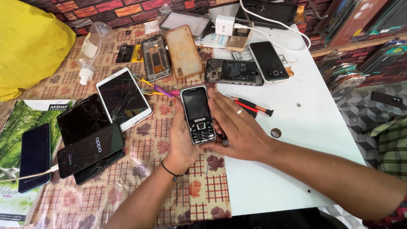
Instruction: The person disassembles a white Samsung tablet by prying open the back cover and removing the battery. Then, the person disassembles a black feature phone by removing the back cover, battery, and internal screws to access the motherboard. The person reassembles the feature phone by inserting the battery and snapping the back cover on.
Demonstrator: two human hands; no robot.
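Note:
A black keypad phone [197, 113] with a dark screen is held upright in the middle of the head view. My left hand [181, 140] cups it from the left and below. My right hand [237, 127], a ring on one finger, presses against its right side with the fingers flat. A red and black screwdriver [251, 105] lies on the white table just right of the fingers.
Several phones lie around: a cracked white tablet [123, 96], dark smartphones [87, 149] at left, opened phone bodies [232, 71] behind, a black phone [269, 61]. A spray bottle [91, 50], a white charger with cable [224, 25] and a yellow bag [29, 42] sit at the back.

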